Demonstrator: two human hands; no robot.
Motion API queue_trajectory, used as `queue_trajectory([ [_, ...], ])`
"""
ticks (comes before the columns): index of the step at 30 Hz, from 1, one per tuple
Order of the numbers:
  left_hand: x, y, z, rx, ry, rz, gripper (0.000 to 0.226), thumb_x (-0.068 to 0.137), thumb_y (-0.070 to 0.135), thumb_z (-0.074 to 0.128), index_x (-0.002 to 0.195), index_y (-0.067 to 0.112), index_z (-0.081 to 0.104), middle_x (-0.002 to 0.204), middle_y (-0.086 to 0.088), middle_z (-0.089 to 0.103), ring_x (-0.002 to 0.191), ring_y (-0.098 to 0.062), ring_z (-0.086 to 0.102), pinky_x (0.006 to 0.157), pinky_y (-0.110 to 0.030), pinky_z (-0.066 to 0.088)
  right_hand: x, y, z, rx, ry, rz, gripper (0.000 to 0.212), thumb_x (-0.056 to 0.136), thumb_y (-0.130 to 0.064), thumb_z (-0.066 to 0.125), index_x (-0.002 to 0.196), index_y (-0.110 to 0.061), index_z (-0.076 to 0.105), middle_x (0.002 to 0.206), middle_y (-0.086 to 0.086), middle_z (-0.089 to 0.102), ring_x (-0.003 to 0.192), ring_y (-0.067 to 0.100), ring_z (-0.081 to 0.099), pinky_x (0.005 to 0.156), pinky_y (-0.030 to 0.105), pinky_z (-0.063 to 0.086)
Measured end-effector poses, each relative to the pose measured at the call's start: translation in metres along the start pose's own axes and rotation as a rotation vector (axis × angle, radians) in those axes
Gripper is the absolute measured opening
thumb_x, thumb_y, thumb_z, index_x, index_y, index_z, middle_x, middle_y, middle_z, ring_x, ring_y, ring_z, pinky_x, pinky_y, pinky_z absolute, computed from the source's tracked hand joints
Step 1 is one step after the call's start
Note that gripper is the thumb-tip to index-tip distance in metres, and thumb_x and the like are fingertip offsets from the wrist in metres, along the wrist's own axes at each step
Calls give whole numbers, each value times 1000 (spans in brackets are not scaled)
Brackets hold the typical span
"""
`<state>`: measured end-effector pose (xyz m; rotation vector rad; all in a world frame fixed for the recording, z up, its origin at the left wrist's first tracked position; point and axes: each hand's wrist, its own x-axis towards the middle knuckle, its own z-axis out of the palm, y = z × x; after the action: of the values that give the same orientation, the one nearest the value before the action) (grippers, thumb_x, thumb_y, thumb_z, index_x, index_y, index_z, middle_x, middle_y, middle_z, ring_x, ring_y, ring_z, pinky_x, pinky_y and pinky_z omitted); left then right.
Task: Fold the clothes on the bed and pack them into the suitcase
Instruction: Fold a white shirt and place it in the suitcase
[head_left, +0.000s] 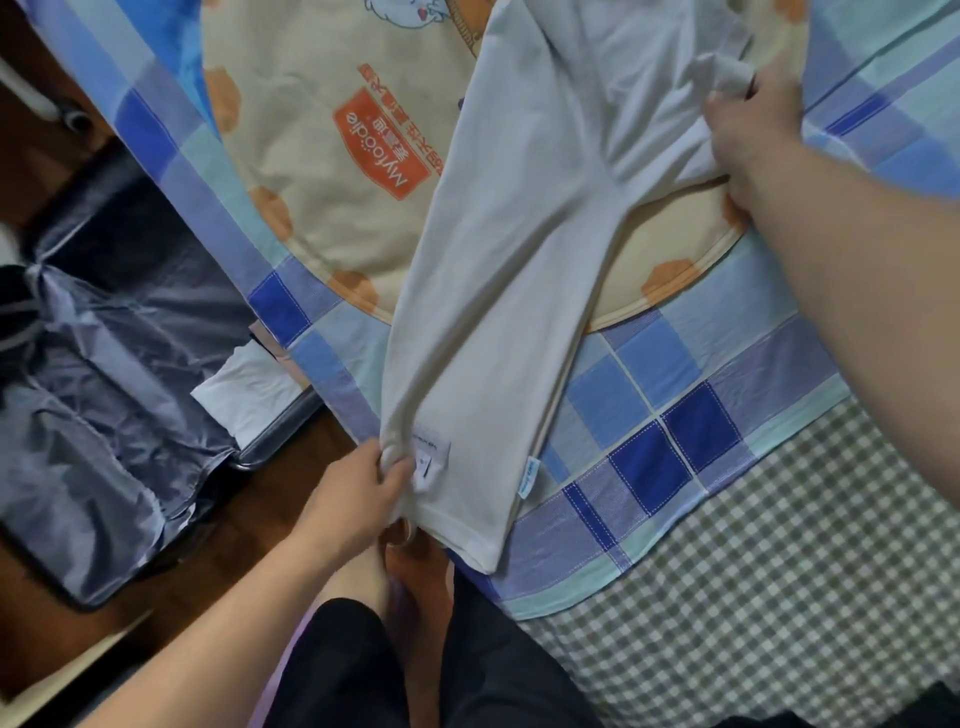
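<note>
Shirt (498, 291) stretched flat over bed (675, 415) for folding | left hand (358, 493) pinches hem | right hand (753, 124) grips top | suitcase (104, 364) open alongside

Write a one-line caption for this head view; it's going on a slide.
Both hands, left and right, grip a white shirt on the bed, suitcase open alongside.

Dark brown floor (291, 499), seemingly wood, beside the bed (727, 571).
</note>
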<state>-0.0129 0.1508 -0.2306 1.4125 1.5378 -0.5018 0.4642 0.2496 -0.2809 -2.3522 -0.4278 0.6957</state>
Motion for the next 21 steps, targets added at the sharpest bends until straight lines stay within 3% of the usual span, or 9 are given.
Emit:
queue_trajectory([
  [2,4,5,-13,126,-104,-93,25,92,51,62,93,27,58,88,7,65,83,-15,64,66,-29,47,0,-1,-1,23,-14,11,38,88,-33,63,122,-17,65,116,0,67,103,14,63,87,27,53],
  [4,11,23,-37,434,-187,-144,39,84,62,64,98,29,46,97,10,61,89,-13,62,73,-32,49,-2,-3,-5,43,-41,34,35,88,-29,63,120,-15,66,114,2,67,102,16,63,82,26,52],
  [6,18,57,-65,736,-191,-120,37,86,61,57,87,27,42,92,10,58,88,-14,59,76,-33,48,-3,-4,-8,108,-94,63,29,89,-25,63,115,-14,67,113,5,68,102,20,65,84,31,54],
  [8,28,107,-85,710,-110,27,31,93,53,51,82,24,47,82,8,59,78,-14,58,68,-31,45,-2,-5,-11,181,-132,96,16,88,-24,63,99,-15,68,108,9,70,102,26,67,87,40,56],
  [10,41,164,-93,437,28,266,22,97,40,53,85,22,58,81,8,64,75,-14,59,64,-30,44,-1,-5,-13,255,-162,124,13,82,-27,65,88,-15,67,103,9,71,100,29,69,87,42,56],
  [13,84,241,-93,213,311,644,18,99,22,55,112,22,66,105,5,65,94,-16,60,81,-32,47,5,-2,-15,315,-218,180,27,76,-30,69,97,-13,70,104,9,74,96,28,71,91,52,57],
  [17,172,324,-120,559,490,913,62,87,4,58,147,15,45,139,-15,45,125,-38,44,106,-49,40,13,-1,-15,444,-280,252,25,83,-24,75,104,-10,72,100,10,77,92,31,74,89,57,57],
  [19,210,360,-142,823,488,931,73,81,8,62,149,23,41,147,-12,37,132,-39,34,109,-53,35,20,-3,-12,499,-284,302,30,83,-30,80,104,-9,72,95,9,77,87,28,75,87,51,59],
  [21,235,385,-161,1025,395,968,67,78,20,70,142,30,49,148,-5,38,137,-34,30,110,-49,31,31,-9,-11,525,-270,355,40,77,-36,85,103,-8,72,94,11,77,86,29,75,86,50,59],
])
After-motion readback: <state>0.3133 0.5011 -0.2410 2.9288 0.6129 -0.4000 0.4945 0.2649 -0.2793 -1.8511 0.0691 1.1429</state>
